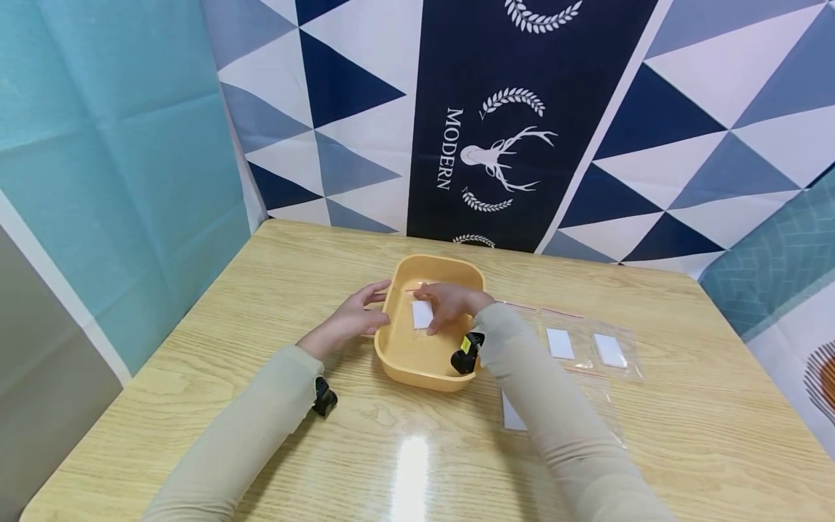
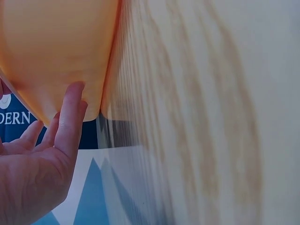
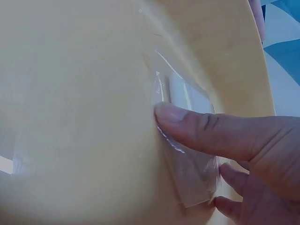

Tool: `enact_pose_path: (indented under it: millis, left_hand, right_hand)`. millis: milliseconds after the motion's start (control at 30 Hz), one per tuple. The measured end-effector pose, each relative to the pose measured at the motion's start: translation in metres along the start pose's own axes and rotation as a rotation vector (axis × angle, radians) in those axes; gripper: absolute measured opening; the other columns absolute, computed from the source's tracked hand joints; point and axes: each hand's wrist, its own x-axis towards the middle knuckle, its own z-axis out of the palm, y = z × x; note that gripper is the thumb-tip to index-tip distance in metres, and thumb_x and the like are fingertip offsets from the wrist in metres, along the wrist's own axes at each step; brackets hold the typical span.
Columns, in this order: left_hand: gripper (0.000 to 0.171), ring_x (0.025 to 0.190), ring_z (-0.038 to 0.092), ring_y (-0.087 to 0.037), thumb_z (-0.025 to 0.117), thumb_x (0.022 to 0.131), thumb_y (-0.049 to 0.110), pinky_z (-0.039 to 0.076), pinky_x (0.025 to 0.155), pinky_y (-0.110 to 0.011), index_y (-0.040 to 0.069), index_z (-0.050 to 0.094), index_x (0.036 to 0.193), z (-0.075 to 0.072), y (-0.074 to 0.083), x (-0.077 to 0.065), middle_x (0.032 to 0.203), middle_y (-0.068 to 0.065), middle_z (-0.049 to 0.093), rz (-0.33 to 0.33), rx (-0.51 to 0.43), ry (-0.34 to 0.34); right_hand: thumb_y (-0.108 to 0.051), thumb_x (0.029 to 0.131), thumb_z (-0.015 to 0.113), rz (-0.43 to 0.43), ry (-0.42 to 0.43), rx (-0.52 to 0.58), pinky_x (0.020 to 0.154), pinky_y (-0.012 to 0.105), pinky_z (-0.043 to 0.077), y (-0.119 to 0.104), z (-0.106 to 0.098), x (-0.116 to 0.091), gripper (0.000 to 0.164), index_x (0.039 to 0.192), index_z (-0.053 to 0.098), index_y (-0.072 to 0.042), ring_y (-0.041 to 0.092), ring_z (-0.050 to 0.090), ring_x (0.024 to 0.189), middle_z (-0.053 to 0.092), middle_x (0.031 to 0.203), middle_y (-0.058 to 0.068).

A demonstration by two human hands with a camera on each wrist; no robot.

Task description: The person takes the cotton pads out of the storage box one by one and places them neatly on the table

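Observation:
My right hand [image 1: 450,301] reaches inside a yellow-orange plastic bin [image 1: 417,371]. Between its thumb and fingers it pinches a small clear zip bag [image 3: 190,180] with a white card-like piece [image 1: 422,315] inside. The bag is against the inner surface of the bin, its lower part tilted in the right wrist view. My left hand [image 1: 355,313] is at the bin's left side, fingers spread and loosely bent. In the left wrist view, fingertips [image 2: 75,91] touch or nearly touch the bin's outer wall.
To the right of the bin lie several flat clear bags with white pieces, among them one bag [image 1: 559,344] and another bag [image 1: 609,350]. My right forearm partly covers a nearer bag [image 1: 512,413]. A patterned cloth [image 1: 365,109] hangs behind the wooden table [image 1: 313,246].

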Motion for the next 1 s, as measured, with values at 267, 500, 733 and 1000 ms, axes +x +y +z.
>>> enact_pose_path:
  millis: [267,500,733,1000]
  left_hand:
    - [0.073,0.111,0.053,-0.033,0.057,0.080,-0.001,0.054,0.080,-0.037,0.016,0.031,0.146,-0.001,-0.001,0.000,0.140,-0.016,0.038,0.008,-0.004,-0.007]
    - [0.072,0.113,0.052,-0.034,0.057,0.081,-0.001,0.053,0.080,-0.038,0.016,0.031,0.146,-0.001,0.000,0.000,0.141,-0.017,0.037,0.011,-0.009,-0.017]
    - [0.072,0.113,0.052,-0.033,0.057,0.081,-0.001,0.053,0.082,-0.039,0.017,0.032,0.146,-0.001,0.000,-0.001,0.140,-0.016,0.038,0.010,-0.010,-0.011]
    - [0.074,0.116,0.049,-0.037,0.057,0.081,-0.001,0.052,0.084,-0.040,0.014,0.027,0.147,-0.002,0.007,-0.007,0.143,-0.019,0.034,-0.005,-0.027,-0.038]
  right_hand:
    - [-0.012,0.069,0.080,-0.049,0.101,0.006,0.091,0.030,0.041,-0.001,0.002,0.002,0.064,0.126,0.053,0.001,0.023,0.049,0.099,0.056,0.112,0.012]
    - [-0.016,0.064,0.082,-0.054,0.167,-0.092,0.072,0.025,0.046,-0.004,0.004,0.006,0.055,0.113,0.060,-0.001,0.018,0.054,0.080,0.061,0.090,0.004]
    - [-0.013,0.066,0.080,-0.093,0.233,-0.159,0.075,0.028,0.047,-0.005,0.002,0.007,0.057,0.117,0.058,-0.004,0.019,0.054,0.084,0.061,0.097,0.004]
    - [0.007,0.064,0.074,-0.228,0.350,0.054,0.087,0.034,0.048,0.005,0.001,0.011,0.050,0.112,0.063,0.001,0.024,0.057,0.095,0.064,0.107,0.012]
